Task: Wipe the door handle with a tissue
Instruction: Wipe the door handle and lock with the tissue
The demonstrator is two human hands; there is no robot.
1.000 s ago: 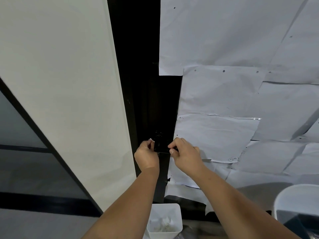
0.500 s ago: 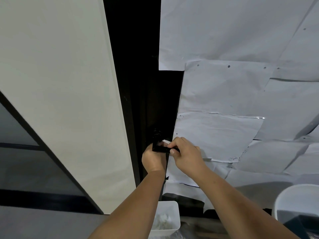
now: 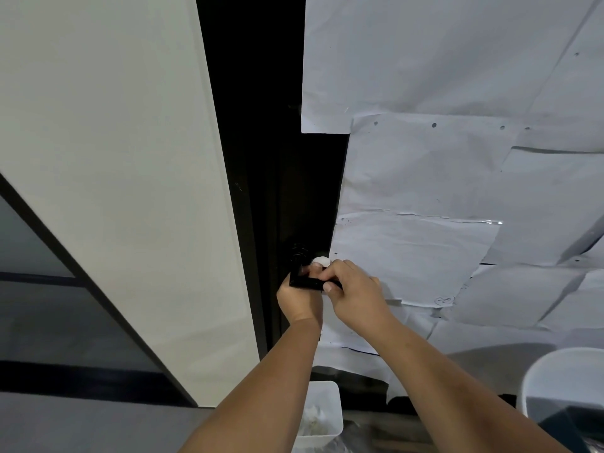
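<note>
A black lever door handle (image 3: 305,282) juts from the dark door edge, its round base (image 3: 299,253) just above. My left hand (image 3: 299,304) reaches up from below, its fingers curled behind the lever's inner part. A small wad of white tissue (image 3: 322,261) shows at those fingertips, pressed behind the lever. My right hand (image 3: 354,291) pinches the lever's free end between thumb and fingers. Most of the tissue is hidden by both hands.
White paper sheets (image 3: 441,191) are taped over the door to the right. A pale wall panel (image 3: 114,158) stands left of the dark frame (image 3: 255,125). On the floor below are a white bin (image 3: 331,397) with crumpled tissues and a round white container (image 3: 562,377).
My left hand has slid right from beside the handle's base to under and behind the lever, carrying the tissue along. My right hand has kept its hold on the lever's end.
</note>
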